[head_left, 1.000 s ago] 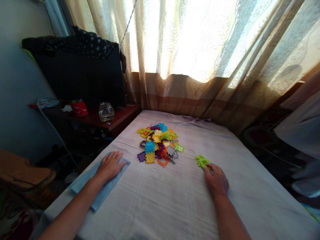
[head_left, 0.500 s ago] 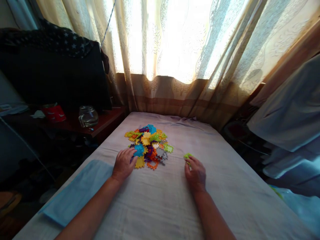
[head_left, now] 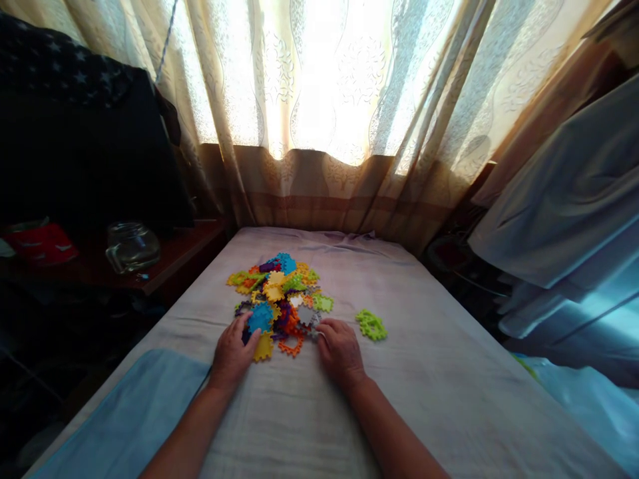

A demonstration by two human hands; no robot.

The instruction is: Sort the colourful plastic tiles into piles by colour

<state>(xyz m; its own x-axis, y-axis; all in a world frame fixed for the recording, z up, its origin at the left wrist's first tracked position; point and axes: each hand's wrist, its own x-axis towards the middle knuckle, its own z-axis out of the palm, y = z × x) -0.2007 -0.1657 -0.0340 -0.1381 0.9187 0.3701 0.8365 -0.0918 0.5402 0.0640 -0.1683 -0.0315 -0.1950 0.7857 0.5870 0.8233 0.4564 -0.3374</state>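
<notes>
A heap of colourful plastic gear pieces (head_left: 274, 287) lies on the sheet ahead of my hands. My left hand (head_left: 232, 351) rests at the heap's near left edge, its thumb and fingers apart beside a blue gear (head_left: 260, 318). Just below that is a yellow gear (head_left: 263, 347). On the heap's right side, my right hand (head_left: 340, 351) has its fingertips closed at the edge of a grey gear (head_left: 306, 315); the fingers partly hide the contact. An orange gear ring (head_left: 291, 344) lies between the hands. Apart to the right sit green gears (head_left: 371, 324).
A light blue cloth (head_left: 134, 406) covers the bed's left front. To the left, a dark red table (head_left: 184, 249) holds a glass jug (head_left: 132, 247) and a red container (head_left: 40, 243). Curtains (head_left: 319, 179) hang behind the bed (head_left: 424, 372); garments (head_left: 564, 199) hang at right.
My right hand has let go of the green gear on the right and moved left to the heap. My left hand stays by the blue gear. The view has shifted rightward.
</notes>
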